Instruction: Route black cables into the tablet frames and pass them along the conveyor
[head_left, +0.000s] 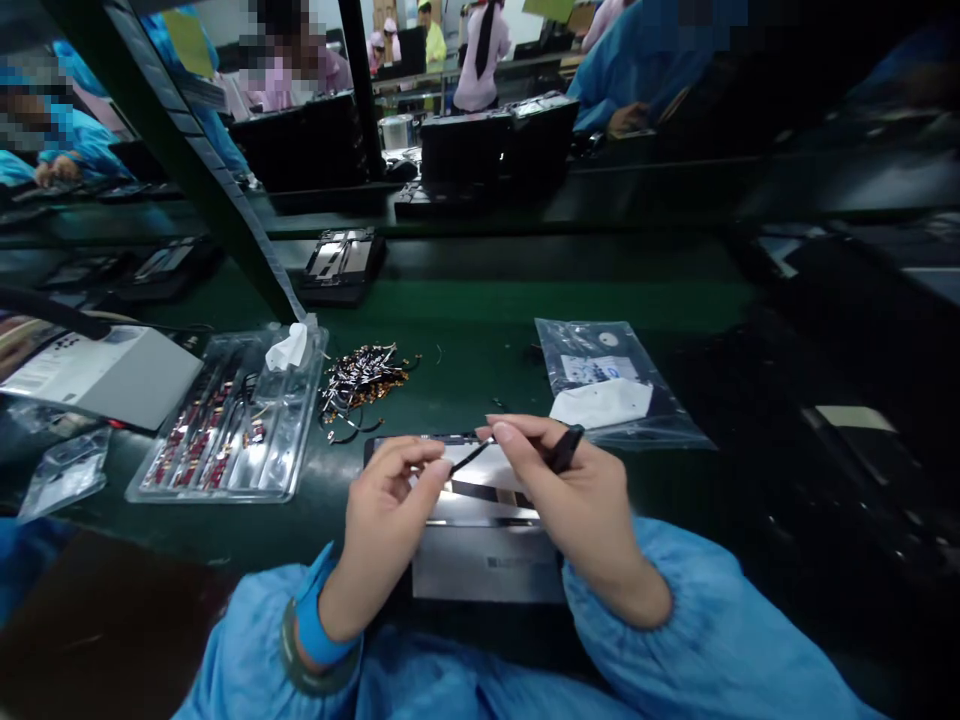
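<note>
A short thin black cable (471,459) is stretched between my two hands, pinched at one end by each. My left hand (394,500) grips its lower end between thumb and fingers. Thumb and forefinger of my right hand (581,500) close on the upper end. A dark object (566,448) lies across that hand's fingers; its kind is unclear. Directly below is an opened flat device, perhaps a tablet, with a silver metal surface (487,570) and dark strips, partly hidden by my hands. Beyond my left hand lies a pile of small black cables with gold-coloured ends (364,380).
Left of the pile sits a clear plastic tray (285,470) of small reddish parts, beside a grey-white box (142,375). A clear bag (600,350) with a white piece lies right. Another opened device (341,260) rests further back. A slanted green post (217,170) rises left; co-workers sit opposite.
</note>
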